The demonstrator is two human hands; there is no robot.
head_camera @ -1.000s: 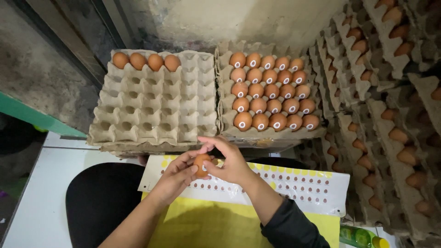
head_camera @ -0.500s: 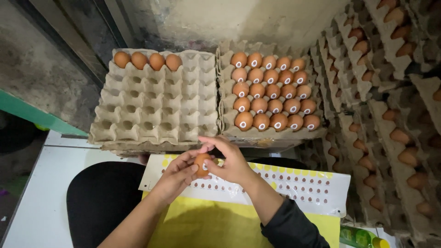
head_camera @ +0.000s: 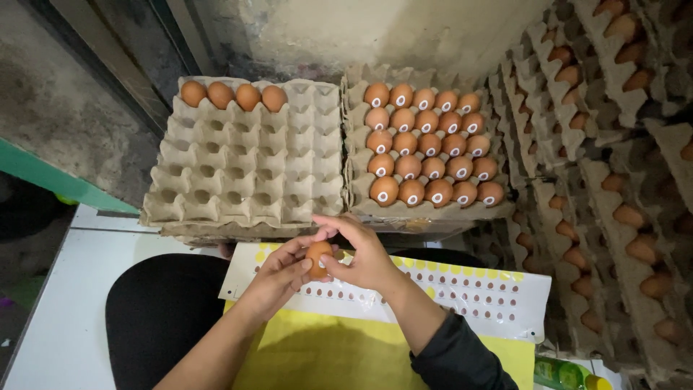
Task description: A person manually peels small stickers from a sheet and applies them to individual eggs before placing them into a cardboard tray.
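Note:
My left hand point(head_camera: 278, 278) and my right hand point(head_camera: 361, 253) meet around one brown egg point(head_camera: 317, 255), fingertips of both touching it, above a white sticker sheet point(head_camera: 469, 296) with rows of small round stickers. Beyond the hands, a grey pulp egg tray point(head_camera: 238, 180) on the left carries several plain brown eggs point(head_camera: 232, 94) along its far row. The tray point(head_camera: 361, 206) on the right is nearly full of brown eggs point(head_camera: 429, 144), each with a round white sticker.
Tall stacks of egg trays point(head_camera: 606, 166) filled with brown eggs lean along the right side. A yellow surface point(head_camera: 325, 354) lies under the sticker sheet. A black round seat point(head_camera: 155, 310) and white floor point(head_camera: 65, 303) are at lower left; a wall is behind.
Hardly anything differs: both hands stay on the egg in the same spot, with only slight finger shifts.

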